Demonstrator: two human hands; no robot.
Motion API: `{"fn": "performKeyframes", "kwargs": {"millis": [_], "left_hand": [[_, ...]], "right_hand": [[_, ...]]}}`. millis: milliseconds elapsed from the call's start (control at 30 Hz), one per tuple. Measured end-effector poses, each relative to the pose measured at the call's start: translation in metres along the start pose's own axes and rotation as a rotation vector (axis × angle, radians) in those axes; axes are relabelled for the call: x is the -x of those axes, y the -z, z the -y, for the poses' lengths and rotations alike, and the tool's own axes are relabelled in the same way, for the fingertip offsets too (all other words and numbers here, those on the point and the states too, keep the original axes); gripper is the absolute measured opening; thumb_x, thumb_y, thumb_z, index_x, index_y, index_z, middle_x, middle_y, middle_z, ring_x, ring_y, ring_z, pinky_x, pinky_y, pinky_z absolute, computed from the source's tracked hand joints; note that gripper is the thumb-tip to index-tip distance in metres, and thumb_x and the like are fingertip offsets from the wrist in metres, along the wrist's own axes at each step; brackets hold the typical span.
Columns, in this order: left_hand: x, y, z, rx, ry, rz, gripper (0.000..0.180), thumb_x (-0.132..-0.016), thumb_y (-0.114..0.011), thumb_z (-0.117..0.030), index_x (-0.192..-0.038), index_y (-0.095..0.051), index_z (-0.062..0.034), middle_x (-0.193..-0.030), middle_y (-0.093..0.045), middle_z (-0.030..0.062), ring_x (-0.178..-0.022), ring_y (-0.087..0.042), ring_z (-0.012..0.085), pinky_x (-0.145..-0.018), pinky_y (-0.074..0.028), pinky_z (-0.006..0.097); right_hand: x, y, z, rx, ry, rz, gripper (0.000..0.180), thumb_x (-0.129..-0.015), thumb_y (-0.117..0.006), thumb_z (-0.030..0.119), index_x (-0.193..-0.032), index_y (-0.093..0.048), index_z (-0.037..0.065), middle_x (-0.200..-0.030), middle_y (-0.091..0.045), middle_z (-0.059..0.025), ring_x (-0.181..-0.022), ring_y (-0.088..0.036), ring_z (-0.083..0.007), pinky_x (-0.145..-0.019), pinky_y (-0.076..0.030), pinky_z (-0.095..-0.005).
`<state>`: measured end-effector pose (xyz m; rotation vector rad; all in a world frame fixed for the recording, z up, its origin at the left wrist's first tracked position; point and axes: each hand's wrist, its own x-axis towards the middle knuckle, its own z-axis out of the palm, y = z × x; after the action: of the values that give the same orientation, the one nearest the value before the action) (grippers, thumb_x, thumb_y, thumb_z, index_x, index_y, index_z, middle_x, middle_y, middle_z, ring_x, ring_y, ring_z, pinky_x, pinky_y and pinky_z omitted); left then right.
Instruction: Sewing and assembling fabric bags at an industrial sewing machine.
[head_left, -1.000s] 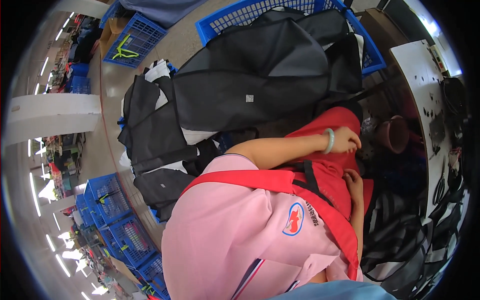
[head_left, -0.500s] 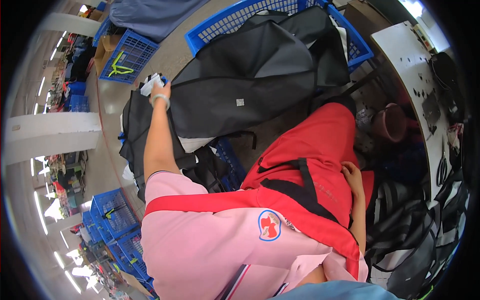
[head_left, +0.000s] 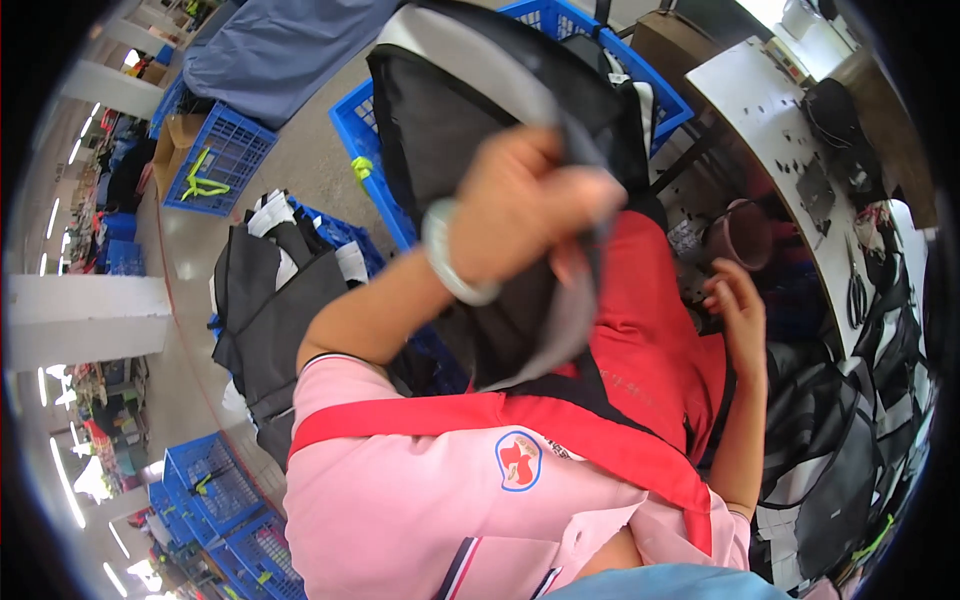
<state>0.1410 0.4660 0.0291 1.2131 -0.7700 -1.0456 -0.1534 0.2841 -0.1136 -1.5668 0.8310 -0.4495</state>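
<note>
My left hand (head_left: 525, 215), blurred by motion, pinches the edge of a large black fabric panel (head_left: 440, 130) with a grey-white border. The panel is raised in front of me, hanging between the blue crate (head_left: 350, 130) and my lap. Part of it falls behind my left wrist, which wears a pale bangle (head_left: 440, 250). My right hand (head_left: 738, 305) is lifted beside the red apron (head_left: 660, 320), its fingers loosely bent and apart, with nothing in it.
More black fabric pieces (head_left: 270, 300) lie stacked at left. A white table (head_left: 760, 110) with scissors (head_left: 856, 290) and dark scraps curves along the right. Beneath it stands a reddish bucket (head_left: 740, 235). Black pieces (head_left: 840, 440) pile up at lower right. Blue crates (head_left: 215, 470) stand lower left.
My left hand has come from the far left toward the middle, lifting the black panel off the pile and the crate. My right hand has risen from the apron and opened somewhat.
</note>
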Motion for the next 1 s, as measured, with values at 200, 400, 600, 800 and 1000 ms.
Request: {"fn": "performKeyframes", "kwargs": {"millis": [200,400,600,800,1000], "left_hand": [[-0.010,-0.137,0.100,-0.097,-0.173,0.614,0.034,-0.080,-0.068,-0.019,-0.067,-0.042,-0.0027,-0.055,-0.042,0.0062,-0.052,-0.041,0.0108,-0.047,-0.036,0.031],[0.011,-0.241,0.197,-0.257,-0.234,0.969,0.022,-0.068,-0.063,-0.011,-0.063,-0.043,-0.0002,-0.056,-0.046,0.0151,-0.052,-0.044,0.0243,-0.050,-0.038,0.039],[-0.012,-0.327,0.269,-0.399,0.135,1.058,0.014,-0.063,-0.065,-0.011,-0.064,-0.054,-0.0022,-0.066,-0.058,0.0181,-0.067,-0.062,0.0303,-0.060,-0.048,0.041],[-0.015,-0.306,0.294,-0.479,-0.306,1.371,0.013,-0.073,-0.068,-0.015,-0.078,-0.066,-0.0036,-0.080,-0.069,0.0130,-0.077,-0.066,0.0258,-0.070,-0.052,0.036],[-0.052,-0.174,0.015,-0.022,0.080,1.377,0.015,-0.088,-0.062,-0.007,-0.099,-0.067,0.0015,-0.084,-0.068,0.0052,-0.072,-0.062,0.0095,-0.066,-0.051,0.024]], "right_hand": [[-0.001,0.020,0.123,0.118,0.477,-0.323,0.039,-0.101,-0.049,0.027,-0.132,-0.052,0.004,-0.113,-0.061,-0.0043,-0.094,-0.055,-0.0104,-0.083,-0.044,-0.0241],[-0.009,0.061,0.172,0.312,0.374,-0.273,0.042,-0.102,-0.043,0.034,-0.128,-0.059,0.005,-0.124,-0.060,-0.0068,-0.119,-0.050,-0.0134,-0.104,-0.033,-0.0252],[-0.023,0.084,0.194,0.546,0.179,0.107,0.045,-0.101,-0.045,0.040,-0.122,-0.061,0.004,-0.113,-0.062,-0.0017,-0.104,-0.054,-0.0106,-0.095,-0.039,-0.0220],[-0.027,0.031,0.156,0.641,0.123,0.074,0.042,-0.091,-0.065,0.034,-0.121,-0.059,0.006,-0.079,-0.057,-0.0065,-0.072,-0.048,-0.0107,-0.065,-0.041,-0.0278],[-0.008,0.079,0.108,0.314,-0.045,0.047,0.033,-0.090,-0.066,0.026,-0.109,-0.061,-0.002,-0.083,-0.058,0.0030,-0.078,-0.050,-0.0051,-0.069,-0.043,-0.0212]]}}
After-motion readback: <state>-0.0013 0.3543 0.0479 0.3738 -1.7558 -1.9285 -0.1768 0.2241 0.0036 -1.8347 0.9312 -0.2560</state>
